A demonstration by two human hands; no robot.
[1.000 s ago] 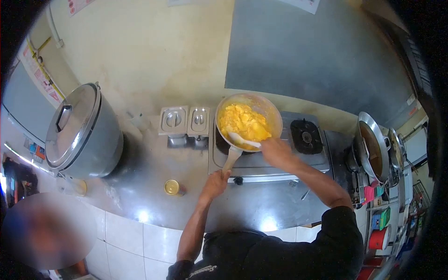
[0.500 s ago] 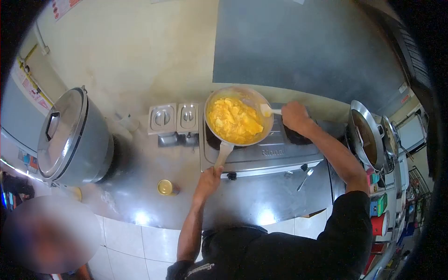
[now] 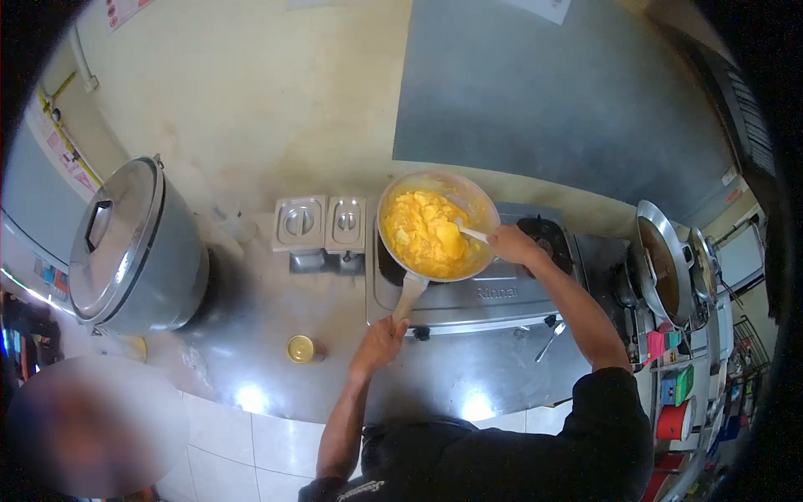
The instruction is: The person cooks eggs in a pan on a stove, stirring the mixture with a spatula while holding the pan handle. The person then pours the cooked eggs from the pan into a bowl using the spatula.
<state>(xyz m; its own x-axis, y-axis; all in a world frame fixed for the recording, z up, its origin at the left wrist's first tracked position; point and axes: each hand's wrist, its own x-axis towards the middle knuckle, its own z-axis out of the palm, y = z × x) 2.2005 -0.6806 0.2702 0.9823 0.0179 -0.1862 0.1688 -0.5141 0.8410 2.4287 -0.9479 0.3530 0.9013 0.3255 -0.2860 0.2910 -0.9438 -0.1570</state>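
the left hand [image 3: 381, 344] grips the pan [image 3: 475, 199], handle [image 3: 411, 294] pointing toward the person [image 3: 502, 460].

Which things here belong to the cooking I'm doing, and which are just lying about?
In use:
frying pan, in left hand
yellow food
spatula, in right hand
stove

Seemingly just lying about:
tin
fork or spoon
two lidded containers
big lidded pot
wok

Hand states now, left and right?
Left hand: closed around the handle of the pan.
Right hand: closed on the spatula, its head in the yellow food.
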